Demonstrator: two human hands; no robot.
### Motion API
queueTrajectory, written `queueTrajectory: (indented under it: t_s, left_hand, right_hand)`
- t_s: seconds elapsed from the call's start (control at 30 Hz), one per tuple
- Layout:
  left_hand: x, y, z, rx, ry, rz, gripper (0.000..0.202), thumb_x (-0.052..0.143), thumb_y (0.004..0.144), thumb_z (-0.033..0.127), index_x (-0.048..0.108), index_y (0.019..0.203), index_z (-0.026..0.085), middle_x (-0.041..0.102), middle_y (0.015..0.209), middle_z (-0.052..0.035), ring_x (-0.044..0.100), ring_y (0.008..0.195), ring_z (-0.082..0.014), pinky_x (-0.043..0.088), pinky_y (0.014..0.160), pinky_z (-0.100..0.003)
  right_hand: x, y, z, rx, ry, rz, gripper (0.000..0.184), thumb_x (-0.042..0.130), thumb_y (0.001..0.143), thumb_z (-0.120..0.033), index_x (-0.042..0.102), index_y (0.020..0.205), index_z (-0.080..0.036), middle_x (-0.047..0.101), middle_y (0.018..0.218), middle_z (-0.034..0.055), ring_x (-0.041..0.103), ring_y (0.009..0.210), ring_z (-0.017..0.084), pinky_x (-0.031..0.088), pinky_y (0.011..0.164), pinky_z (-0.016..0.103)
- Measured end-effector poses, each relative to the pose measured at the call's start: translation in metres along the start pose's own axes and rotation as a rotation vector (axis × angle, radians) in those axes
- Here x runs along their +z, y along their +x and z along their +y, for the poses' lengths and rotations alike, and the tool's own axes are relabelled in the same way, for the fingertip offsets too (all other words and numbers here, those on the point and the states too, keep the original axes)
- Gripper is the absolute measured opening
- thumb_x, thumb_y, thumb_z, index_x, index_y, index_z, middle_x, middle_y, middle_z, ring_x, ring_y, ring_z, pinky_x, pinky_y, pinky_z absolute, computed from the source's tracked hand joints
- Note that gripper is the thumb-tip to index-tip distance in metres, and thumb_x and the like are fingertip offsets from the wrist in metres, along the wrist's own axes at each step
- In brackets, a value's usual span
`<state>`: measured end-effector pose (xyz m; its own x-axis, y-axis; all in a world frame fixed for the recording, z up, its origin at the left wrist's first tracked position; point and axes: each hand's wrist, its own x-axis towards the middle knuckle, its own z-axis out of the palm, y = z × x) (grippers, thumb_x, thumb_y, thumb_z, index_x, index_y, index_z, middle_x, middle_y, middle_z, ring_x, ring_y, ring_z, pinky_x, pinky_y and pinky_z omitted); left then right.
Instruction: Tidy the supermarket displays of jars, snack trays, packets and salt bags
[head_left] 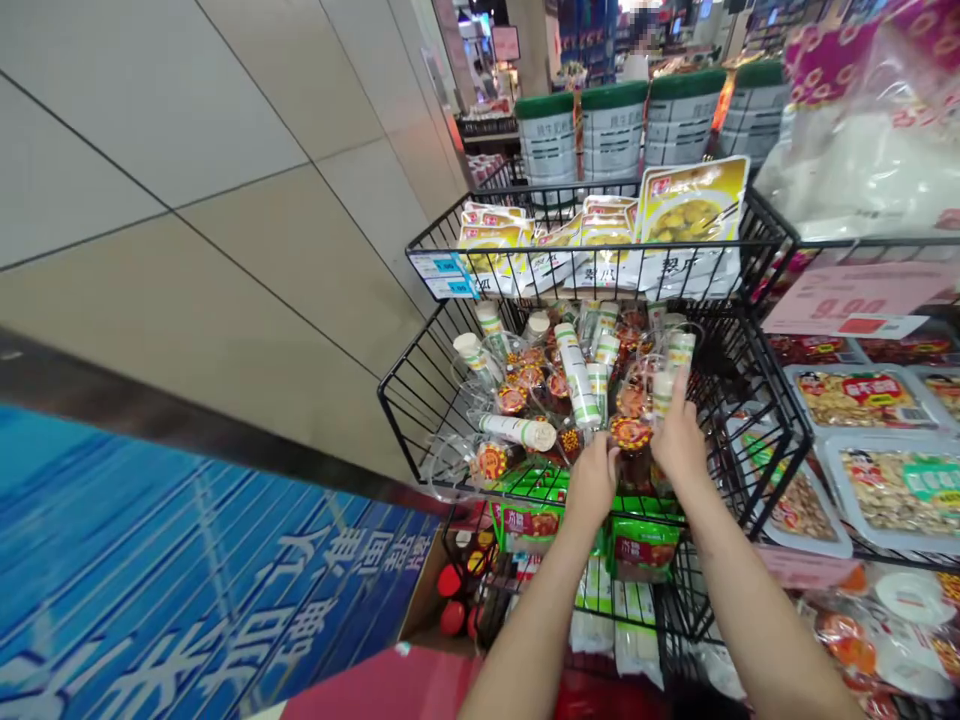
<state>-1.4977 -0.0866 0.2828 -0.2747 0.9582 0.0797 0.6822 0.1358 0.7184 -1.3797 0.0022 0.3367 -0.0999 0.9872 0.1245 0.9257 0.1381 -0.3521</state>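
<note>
Left hand (595,480) nearer, just below the white, green-banded cylinder (576,375) pointing lengthwise away; right hand (680,445) to its right; can't tell either grip!

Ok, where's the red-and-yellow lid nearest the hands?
Head view, right of centre: the lid is between the left hand and right hand, near the front of the black basket below the yellow pouches.

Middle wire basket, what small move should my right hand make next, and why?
I'd probably settle the white roll with your right hand: that hand appears to touch it, while your left hand sits lower, near a red-and-yellow jar top.
</note>
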Motion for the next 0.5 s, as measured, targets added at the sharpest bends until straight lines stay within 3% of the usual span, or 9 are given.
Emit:
queueTrajectory:
  t_s: [0.1, 0.2, 0.33, 0.4, 0.43, 0.5]
  left_hand:
    - [0.002, 0.004, -0.004, 0.176, 0.034, -0.069, 0.049, 0.040, 0.098, 0.020, 0.035, 0.147, 0.015, 0.055, 0.142, -0.0154, 0.051, 0.133, -0.0259, 0.043, 0.110, -0.040]
    - [0.003, 0.006, -0.010, 0.251, 0.079, -0.159, 0.070, 0.042, 0.094, 0.013, 0.015, 0.159, 0.017, 0.047, 0.152, -0.0112, 0.034, 0.146, -0.0263, 0.035, 0.119, -0.042]
    - [0.002, 0.010, -0.011, 0.198, 0.098, -0.179, 0.080, 0.042, 0.089, 0.009, 0.006, 0.160, 0.014, 0.047, 0.152, -0.0127, 0.033, 0.147, -0.0275, 0.037, 0.118, -0.043]
    - [0.001, 0.013, -0.007, 0.195, 0.098, -0.161, 0.073, 0.042, 0.089, 0.009, 0.019, 0.158, 0.012, 0.049, 0.150, -0.0147, 0.037, 0.144, -0.0282, 0.039, 0.116, -0.043]
    - [0.001, 0.014, -0.005, 0.199, 0.107, -0.157, 0.066, 0.042, 0.089, 0.009, 0.032, 0.154, 0.011, 0.054, 0.146, -0.0155, 0.042, 0.140, -0.0291, 0.041, 0.114, -0.044]
    - [0.001, 0.009, 0.000, 0.194, 0.140, -0.121, 0.047, 0.043, 0.090, 0.013, 0.058, 0.135, 0.011, 0.065, 0.129, -0.0173, 0.055, 0.127, -0.0316, 0.047, 0.107, -0.046]
  right_hand:
    - [0.023, 0.011, 0.012, 0.106, 0.080, 0.060, 0.093, 0.051, 0.087, -0.016, -0.007, 0.159, -0.011, 0.054, 0.118, 0.0224, 0.065, 0.098, 0.037, 0.054, 0.080, 0.044]
    - [0.032, 0.012, 0.024, 0.107, 0.127, 0.119, 0.092, 0.052, 0.085, -0.021, -0.001, 0.159, -0.008, 0.053, 0.126, 0.0246, 0.062, 0.107, 0.040, 0.053, 0.086, 0.048]
    - [0.020, -0.002, 0.009, -0.129, 0.155, 0.419, 0.074, 0.047, 0.089, -0.022, 0.021, 0.157, -0.011, 0.044, 0.143, 0.0221, 0.045, 0.131, 0.037, 0.042, 0.106, 0.051]
    - [0.013, -0.007, -0.016, -0.317, 0.188, 0.486, 0.059, 0.042, 0.093, -0.021, 0.034, 0.151, -0.014, 0.044, 0.145, 0.0181, 0.040, 0.137, 0.031, 0.036, 0.113, 0.049]
    - [0.012, -0.007, -0.032, -0.412, 0.202, 0.443, 0.053, 0.040, 0.095, -0.021, 0.039, 0.147, -0.016, 0.047, 0.142, 0.0162, 0.041, 0.135, 0.029, 0.036, 0.113, 0.047]
    - [0.016, -0.001, -0.065, -0.571, 0.188, 0.232, 0.045, 0.042, 0.096, -0.024, 0.048, 0.140, -0.018, 0.055, 0.132, 0.0139, 0.048, 0.126, 0.027, 0.041, 0.108, 0.043]
